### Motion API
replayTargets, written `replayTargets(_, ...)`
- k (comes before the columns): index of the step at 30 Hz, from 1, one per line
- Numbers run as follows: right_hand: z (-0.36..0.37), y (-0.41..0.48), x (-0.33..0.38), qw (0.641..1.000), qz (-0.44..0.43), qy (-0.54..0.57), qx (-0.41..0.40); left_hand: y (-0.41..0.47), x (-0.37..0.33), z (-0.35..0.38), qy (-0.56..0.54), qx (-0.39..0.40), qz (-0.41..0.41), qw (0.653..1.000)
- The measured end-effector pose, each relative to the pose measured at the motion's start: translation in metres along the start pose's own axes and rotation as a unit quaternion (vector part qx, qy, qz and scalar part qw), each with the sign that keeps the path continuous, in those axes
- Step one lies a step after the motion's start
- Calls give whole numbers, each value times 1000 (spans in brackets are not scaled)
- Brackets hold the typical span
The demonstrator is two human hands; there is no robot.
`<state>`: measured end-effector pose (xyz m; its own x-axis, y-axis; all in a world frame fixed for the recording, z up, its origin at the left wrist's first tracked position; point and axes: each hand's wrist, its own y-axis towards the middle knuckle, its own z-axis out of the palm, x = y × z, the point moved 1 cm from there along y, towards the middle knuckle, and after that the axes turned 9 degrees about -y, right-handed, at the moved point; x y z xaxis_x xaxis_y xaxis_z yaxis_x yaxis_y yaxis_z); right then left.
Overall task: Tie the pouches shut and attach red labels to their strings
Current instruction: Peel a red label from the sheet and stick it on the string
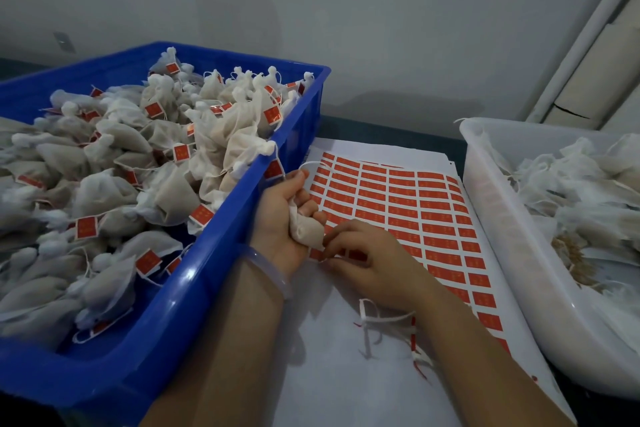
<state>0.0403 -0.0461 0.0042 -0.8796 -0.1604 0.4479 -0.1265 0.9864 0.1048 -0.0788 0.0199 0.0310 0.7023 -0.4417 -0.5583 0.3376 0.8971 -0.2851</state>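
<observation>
Head view: dead centre, the left hand (pixel 277 218) grips a small cloth pouch (pixel 306 230), fingers curled tight round it, its white string (pixel 311 165) looping out past the thumb toward 12 o'clock. The right hand (pixel 374 260) has thumb and forefinger pinched together on a red label (pixel 317 255) at the edge of the label sheet (pixel 415 211), just beside the pouch's lower corner. At 9 o'clock a blue crate (pixel 221 253) is heaped with tied pouches (pixel 166 191) carrying red tags. At 3 o'clock a white tub (pixel 502 218) holds loose, untagged pouches. String scraps (pixel 374 322) lie on the sheet at 6 o'clock, by the right wrist.
</observation>
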Motion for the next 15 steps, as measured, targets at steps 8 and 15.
replayTargets(8, 3, -3, 4, 999, -15, 5, -38, -1, -1, 1, 48, -6, 25, 999)
replayTargets(15, 7, 2, 6, 995, 7, 66, -70, -3, -2, 4, 83, -2, 37, 996)
